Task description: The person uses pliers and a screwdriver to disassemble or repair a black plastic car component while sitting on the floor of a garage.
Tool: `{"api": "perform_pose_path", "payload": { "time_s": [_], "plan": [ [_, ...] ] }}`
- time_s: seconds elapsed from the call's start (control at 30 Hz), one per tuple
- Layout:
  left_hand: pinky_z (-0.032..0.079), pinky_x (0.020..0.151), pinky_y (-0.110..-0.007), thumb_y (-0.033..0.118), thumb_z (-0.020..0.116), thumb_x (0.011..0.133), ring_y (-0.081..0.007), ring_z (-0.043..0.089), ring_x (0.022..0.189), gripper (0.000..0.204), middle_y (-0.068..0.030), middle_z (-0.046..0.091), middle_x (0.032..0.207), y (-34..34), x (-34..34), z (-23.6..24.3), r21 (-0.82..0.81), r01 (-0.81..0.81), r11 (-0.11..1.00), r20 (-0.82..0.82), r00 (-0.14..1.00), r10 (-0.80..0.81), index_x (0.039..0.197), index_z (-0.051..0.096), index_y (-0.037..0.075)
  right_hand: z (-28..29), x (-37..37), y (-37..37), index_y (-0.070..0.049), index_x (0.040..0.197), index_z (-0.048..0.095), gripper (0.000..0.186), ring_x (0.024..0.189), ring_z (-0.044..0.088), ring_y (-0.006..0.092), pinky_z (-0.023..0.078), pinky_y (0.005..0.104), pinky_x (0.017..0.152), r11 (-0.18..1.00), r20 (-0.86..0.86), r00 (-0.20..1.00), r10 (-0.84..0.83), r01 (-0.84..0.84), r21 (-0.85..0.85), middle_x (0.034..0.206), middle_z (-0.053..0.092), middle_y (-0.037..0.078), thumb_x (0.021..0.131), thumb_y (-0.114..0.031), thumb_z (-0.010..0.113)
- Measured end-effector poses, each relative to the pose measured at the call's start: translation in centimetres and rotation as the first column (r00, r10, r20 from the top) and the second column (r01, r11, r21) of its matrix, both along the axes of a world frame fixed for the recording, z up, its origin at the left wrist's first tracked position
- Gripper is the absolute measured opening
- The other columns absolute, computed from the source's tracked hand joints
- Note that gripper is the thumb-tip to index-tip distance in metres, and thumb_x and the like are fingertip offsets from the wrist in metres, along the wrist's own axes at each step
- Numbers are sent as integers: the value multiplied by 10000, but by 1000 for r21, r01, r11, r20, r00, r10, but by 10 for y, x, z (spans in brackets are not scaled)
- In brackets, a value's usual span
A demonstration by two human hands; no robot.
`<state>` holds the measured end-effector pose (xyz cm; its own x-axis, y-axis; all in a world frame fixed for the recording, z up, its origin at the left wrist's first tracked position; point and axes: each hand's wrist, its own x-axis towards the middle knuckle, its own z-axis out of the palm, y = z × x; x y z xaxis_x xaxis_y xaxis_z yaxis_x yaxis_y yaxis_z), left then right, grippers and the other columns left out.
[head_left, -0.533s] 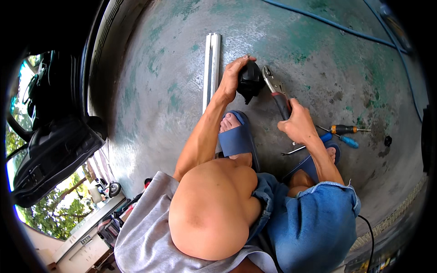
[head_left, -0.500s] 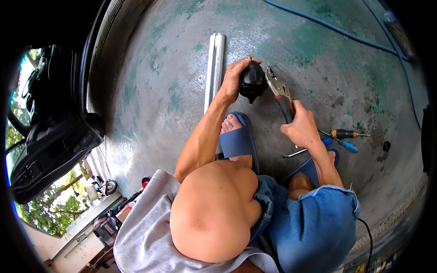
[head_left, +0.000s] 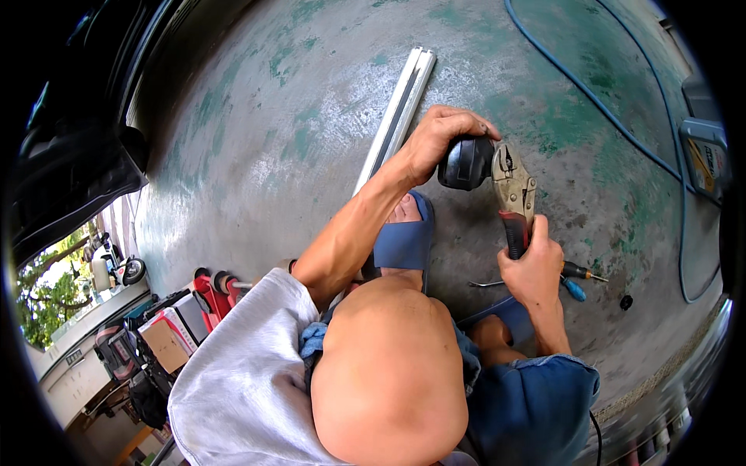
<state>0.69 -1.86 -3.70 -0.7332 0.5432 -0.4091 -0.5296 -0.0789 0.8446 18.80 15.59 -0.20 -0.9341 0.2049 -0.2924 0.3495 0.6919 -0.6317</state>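
Observation:
My left hand (head_left: 439, 140) is closed round the top of a rounded black part (head_left: 465, 165), whose exact kind I cannot make out. A pair of locking pliers (head_left: 513, 186) with metal jaws and black-and-red grips is held by the handles in my right hand (head_left: 535, 268). Its jaws meet the right end of the black part, but whether they bite on it I cannot tell. Below my right hand lie a screwdriver with a dark handle (head_left: 575, 270), a blue handle (head_left: 573, 289) and a bent metal rod (head_left: 486, 284), partly hidden.
A long silvery metal rail (head_left: 396, 116) lies on the floor beyond my left forearm. A blue hose (head_left: 579, 81) curves along the right side, near a grey case (head_left: 703, 155). A small black cap (head_left: 626, 302) rests at the right. Boxes (head_left: 167, 342) and red equipment (head_left: 211, 299) stand at the left.
The black part has turned in my left hand and sits further right and lower. The pliers have also come right and down, now more upright. The whole view has shifted.

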Motion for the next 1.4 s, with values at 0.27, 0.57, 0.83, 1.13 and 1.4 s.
{"api": "perform_pose_path", "payload": {
  "time_s": [0.27, 0.57, 0.83, 1.13, 1.4],
  "plan": [
    [535, 750, -306, 179, 585, 863, -185, 655, 745, 287, -143, 718, 849, -3, 7, 31, -30, -115, 993, -70, 991, 112, 850, 713, -77, 23, -3, 12, -27, 962, 481, 378, 641, 645, 421, 493, 451, 593, 990, -64, 996, 56, -63, -123, 670, 599, 199, 707, -77, 756],
    [531, 807, -325, 149, 538, 837, -239, 658, 777, 297, -208, 720, 872, 5, 4, 58, -123, -12, 992, -211, 977, -14, 789, 695, -98, 38, -1, 57, 2, 1221, 557, 603, 778, 723, 242, 579, 359, 724, 435, 111, 972, 207, 10, -900, 1009, 682, 74, 693, 9, 847],
    [529, 825, -329, 152, 499, 847, -257, 664, 800, 317, -219, 717, 882, 1, 28, 14, -161, 47, 986, -201, 976, -79, 781, 686, -95, 4, 26, 54, -14, 1262, 528, 624, 705, 704, 265, 604, 400, 632, -250, 466, 741, 484, 627, -738, 834, 668, 153, 730, -17, 855],
    [527, 861, -350, 152, 492, 889, -256, 662, 830, 321, -215, 702, 884, 6, 40, -17, -115, 25, 993, -115, 993, -38, 793, 659, -105, 14, 30, 64, 19, 1090, 593, 419, 628, 670, 190, 567, 344, 570, 110, 618, 697, 365, 627, -771, 793, 664, 92, 756, 13, 846],
    [571, 672, -294, 164, 527, 932, -168, 673, 701, 274, -122, 703, 841, 6, 17, -33, -136, -137, 981, 93, 984, 150, 896, 690, -53, 6, -1, 56, 1, 1012, 586, 321, 649, 583, 123, 462, 294, 559, 809, 396, 910, 123, 139, -571, 745, 593, 31, 761, -94, 762]
  ]
}}
